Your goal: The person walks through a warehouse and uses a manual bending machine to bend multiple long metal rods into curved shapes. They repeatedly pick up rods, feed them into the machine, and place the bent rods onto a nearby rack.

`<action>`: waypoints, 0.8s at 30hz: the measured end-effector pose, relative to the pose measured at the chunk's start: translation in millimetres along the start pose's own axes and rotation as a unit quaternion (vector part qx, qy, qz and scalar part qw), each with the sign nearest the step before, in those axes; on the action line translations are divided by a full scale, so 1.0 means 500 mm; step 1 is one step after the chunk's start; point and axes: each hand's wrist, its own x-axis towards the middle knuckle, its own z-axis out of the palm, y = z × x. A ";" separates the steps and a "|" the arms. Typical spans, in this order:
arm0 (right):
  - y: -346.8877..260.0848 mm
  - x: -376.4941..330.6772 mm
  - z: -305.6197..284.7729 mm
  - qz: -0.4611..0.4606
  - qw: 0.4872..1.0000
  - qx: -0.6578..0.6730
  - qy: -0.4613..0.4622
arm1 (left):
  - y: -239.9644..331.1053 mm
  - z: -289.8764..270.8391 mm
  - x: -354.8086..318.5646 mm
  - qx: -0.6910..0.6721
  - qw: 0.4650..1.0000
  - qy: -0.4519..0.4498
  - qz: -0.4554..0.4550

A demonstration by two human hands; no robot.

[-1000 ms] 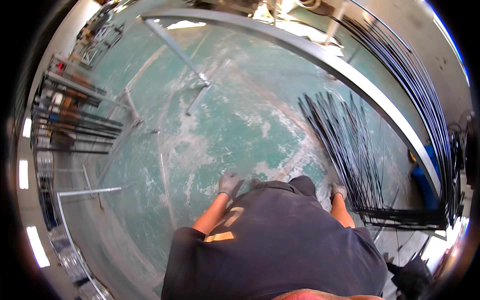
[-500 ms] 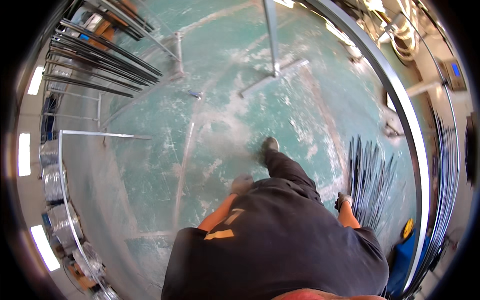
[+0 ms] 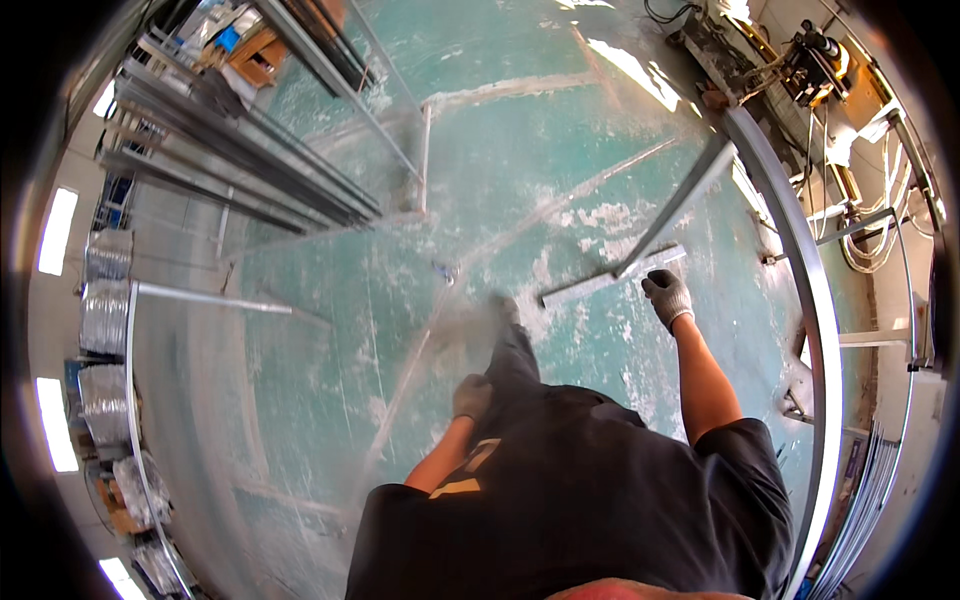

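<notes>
My left hand [image 3: 472,397], in a pale grey work glove, hangs beside my dark trouser leg [image 3: 516,358]. Its fingers look loosely curled, and I see nothing in them. Swung forward, my right hand [image 3: 668,298] wears a similar glove with darker fingertips. It is curled into a loose fist, and nothing shows in it. In the picture it lies nearest to the flat metal foot [image 3: 612,276] of a frame whose grey upright [image 3: 680,205] leans up to the right; I cannot tell that they touch. A blurred shoe [image 3: 507,308] steps ahead.
Long dark bars [image 3: 240,140] jut from a rack at the left. A metal rail [image 3: 215,298] and wrapped silvery rolls [image 3: 105,305] line that side. A long metal beam [image 3: 815,300] curves along the right. A small blue object [image 3: 445,272] lies on the green floor [image 3: 350,340].
I have walked forward; the frame's foot and the bar rack are closer. My right hand has swung forward, and the dark rods beside it have left the view. The left hand stays low.
</notes>
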 end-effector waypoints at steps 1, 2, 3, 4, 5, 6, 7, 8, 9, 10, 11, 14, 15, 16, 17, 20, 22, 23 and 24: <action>-0.031 0.032 0.022 0.010 0.999 -0.031 -0.005 | 0.002 0.005 0.063 0.015 0.999 0.021 0.035; -0.060 0.061 0.045 0.016 0.998 -0.059 -0.010 | 0.013 -0.018 0.159 -0.016 1.000 -0.002 0.017; -0.092 0.094 0.062 0.021 0.996 -0.088 -0.013 | 0.028 -0.039 0.266 -0.049 0.998 -0.024 0.001; -0.106 0.116 0.079 0.075 0.989 -0.123 -0.031 | 0.049 -0.064 0.350 -0.080 0.995 -0.050 -0.017; -0.091 0.120 0.098 0.134 0.978 -0.152 -0.047 | 0.089 -0.100 0.418 -0.063 0.995 -0.072 0.005; 0.024 0.145 0.130 0.062 0.961 -0.263 -0.063 | 0.186 -0.154 0.493 -0.041 0.994 -0.089 0.045; 0.005 0.147 0.149 0.170 0.955 -0.220 -0.105 | 0.263 -0.188 0.559 -0.032 0.992 -0.102 0.063; -0.011 0.139 0.157 0.282 0.933 -0.182 -0.127 | 0.357 -0.233 0.605 0.035 0.991 -0.096 0.088; 0.007 0.135 0.173 0.344 0.915 -0.161 -0.133 | 0.410 -0.256 0.662 0.050 0.990 -0.098 0.090; 0.044 0.131 0.191 0.344 0.906 -0.187 -0.162 | 0.460 -0.275 0.722 0.070 0.988 -0.102 0.094; 0.197 0.121 0.232 0.284 0.905 -0.236 -0.212 | 0.514 -0.296 0.777 0.091 0.985 -0.107 0.104; 0.009 0.186 0.243 0.330 0.804 -0.355 -0.344 | 0.541 -0.285 0.987 0.056 0.991 -0.072 0.103; 0.038 0.205 0.264 0.228 0.820 -0.387 -0.356 | 0.561 -0.277 1.051 0.058 0.990 -0.086 0.094; 0.030 0.271 0.299 0.293 0.835 -0.323 -0.336 | 0.576 -0.267 1.110 0.059 0.990 -0.097 0.085; -0.006 0.346 0.322 0.354 0.837 -0.269 -0.320 | 0.563 -0.251 1.165 0.050 0.991 -0.108 0.063; -0.072 0.591 0.349 0.503 0.819 -0.108 -0.253 | 0.593 -0.202 1.285 0.145 0.976 -0.162 0.030; -0.071 0.831 0.405 0.331 0.875 -0.254 -0.245 | 0.655 -0.214 1.345 0.144 0.962 -0.231 0.037; -0.027 0.966 0.437 0.085 0.868 -0.426 -0.240 | 0.699 -0.245 1.366 0.101 0.960 -0.259 0.041; -0.160 1.126 0.416 0.114 0.838 -0.434 -0.311 | 0.769 -0.254 1.437 0.127 0.963 -0.226 0.075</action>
